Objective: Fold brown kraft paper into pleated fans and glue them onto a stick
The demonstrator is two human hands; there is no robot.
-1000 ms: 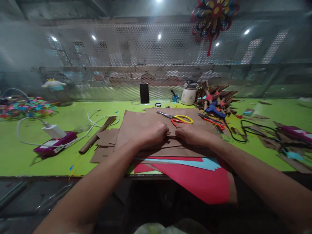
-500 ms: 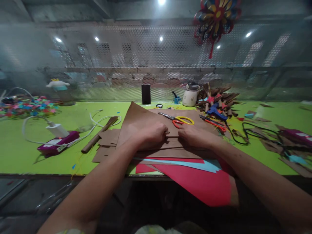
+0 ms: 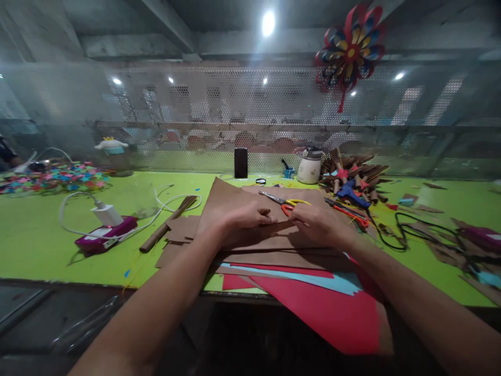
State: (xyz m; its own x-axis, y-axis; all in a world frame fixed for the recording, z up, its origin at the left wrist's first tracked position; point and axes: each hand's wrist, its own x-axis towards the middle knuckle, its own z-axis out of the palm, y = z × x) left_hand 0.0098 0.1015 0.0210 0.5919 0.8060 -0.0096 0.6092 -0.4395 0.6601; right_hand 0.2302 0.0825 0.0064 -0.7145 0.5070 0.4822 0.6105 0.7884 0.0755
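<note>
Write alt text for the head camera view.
Two bare hands, left hand and right hand, press on a sheet of brown paper atop a green table. Yellow-handled scissors lie just beyond them; red paper overhangs the near edge.

Both forearms stretched forward, left hand and right hand close together, fingers curled, knuckles up

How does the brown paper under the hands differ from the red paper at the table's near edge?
The brown paper is dull kraft brown; the red paper is bright red. The brown paper lies fully on the table, while the red paper hangs over the near edge. Both the left hand and right hand press on the brown paper; neither touches the red paper. The brown paper lies on top, the red paper beneath. Both are flat sheets.
</note>
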